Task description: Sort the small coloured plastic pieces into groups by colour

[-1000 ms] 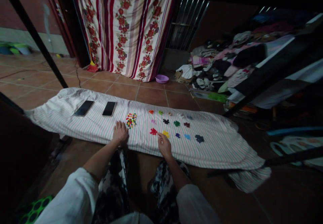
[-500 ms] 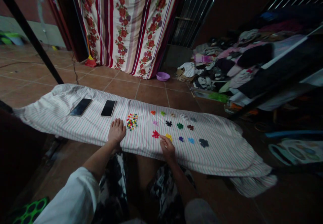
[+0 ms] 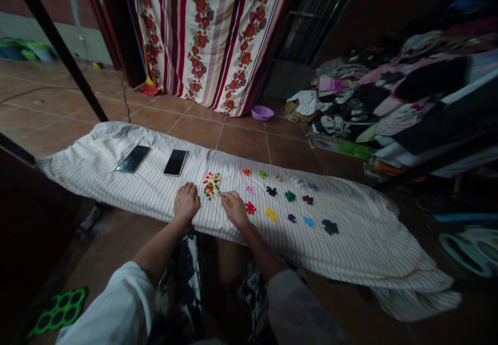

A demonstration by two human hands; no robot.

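On the striped cloth (image 3: 241, 236) my left hand (image 3: 187, 201) lies palm down, fingers stretched out, left of a mixed pile of small coloured pieces (image 3: 212, 186). My right hand (image 3: 235, 208) is at that pile's right edge, thumb and index finger drawn together in a pinch. Whatever may be between the fingertips is too small to make out. Sorted little heaps spread to the right: a red heap (image 3: 250, 208) beside my right hand, a yellow heap (image 3: 271, 214), a black heap (image 3: 271, 191), a dark green heap (image 3: 290, 196), and several others.
Two phones, a left one (image 3: 134, 159) and a right one (image 3: 176, 162), lie on the cloth's left part. Beyond it are a floral curtain (image 3: 218, 39), a purple basin (image 3: 262, 113) and piled clothes (image 3: 373, 91). A dark pole (image 3: 58, 44) rises at left.
My right hand has moved left, from between the red and yellow heaps to the mixed pile. My left hand stays flat on the cloth. The whole view has shifted slightly.
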